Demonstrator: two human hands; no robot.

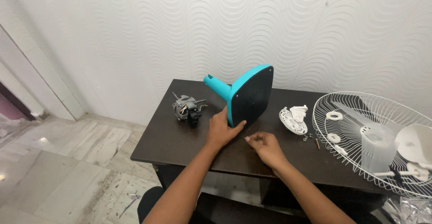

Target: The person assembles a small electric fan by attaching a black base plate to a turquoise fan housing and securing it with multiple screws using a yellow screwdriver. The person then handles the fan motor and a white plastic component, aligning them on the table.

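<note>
A turquoise fan base (pixel 249 96) with a black underside stands tipped on its edge on the dark table (pixel 175 138), its short neck pointing up and left. My left hand (pixel 221 129) grips its lower left edge and props it up. Just right of that, my right hand (pixel 264 146) rests on the table with thumb and forefinger pinched on something tiny that I cannot make out. A grey fan motor (pixel 186 107) with black wiring lies to the left of the base.
A white round motor cover (pixel 293 119) and a few loose screws (pixel 312 138) lie right of the base. A white wire fan guard (pixel 373 134) holding translucent blades and small white caps overhangs the table's right end. A wavy white wall is behind; tiled floor lies left.
</note>
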